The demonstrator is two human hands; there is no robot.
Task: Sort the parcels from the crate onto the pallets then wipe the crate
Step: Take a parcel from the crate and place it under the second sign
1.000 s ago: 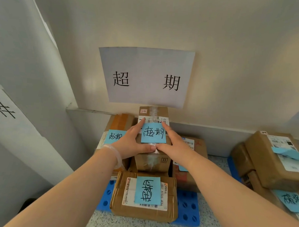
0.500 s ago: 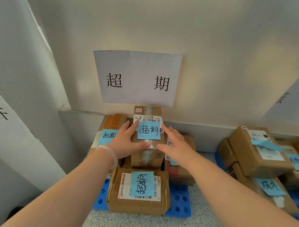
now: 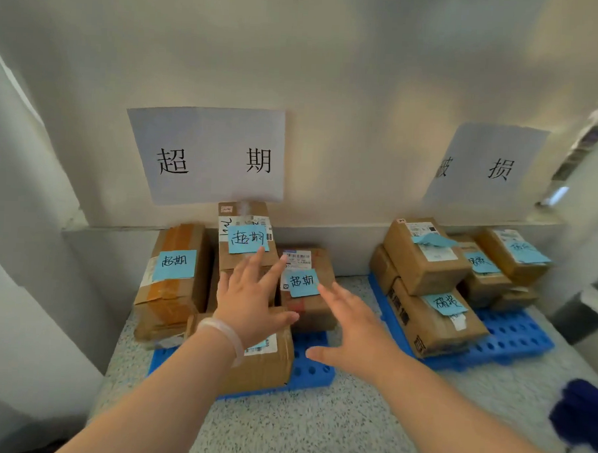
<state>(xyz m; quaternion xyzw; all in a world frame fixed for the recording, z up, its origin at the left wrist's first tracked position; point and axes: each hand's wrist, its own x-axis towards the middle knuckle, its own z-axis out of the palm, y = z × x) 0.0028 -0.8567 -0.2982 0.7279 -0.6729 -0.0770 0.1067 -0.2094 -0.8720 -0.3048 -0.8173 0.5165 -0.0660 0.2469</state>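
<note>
Where the top parcel [image 3: 247, 239] sits stacked on the left blue pallet [image 3: 310, 369], just beyond both hands: left hand [image 3: 251, 301] spread flat, empty, fingertips near its front edge; right hand [image 3: 353, 326] splayed, empty, lower right; parcel's blue note [image 3: 248, 239] reads 超期 (matching wall sign [image 3: 208, 157]); second sign [image 3: 487, 166] ends 损.

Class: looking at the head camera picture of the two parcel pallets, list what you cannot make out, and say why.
- Front parcel, head view: its note is hidden by the left hand.
- Dark blue thing: cut off by the right edge.
- Right wall sign: first character blurred.
- Shipping label: print too small.
</note>
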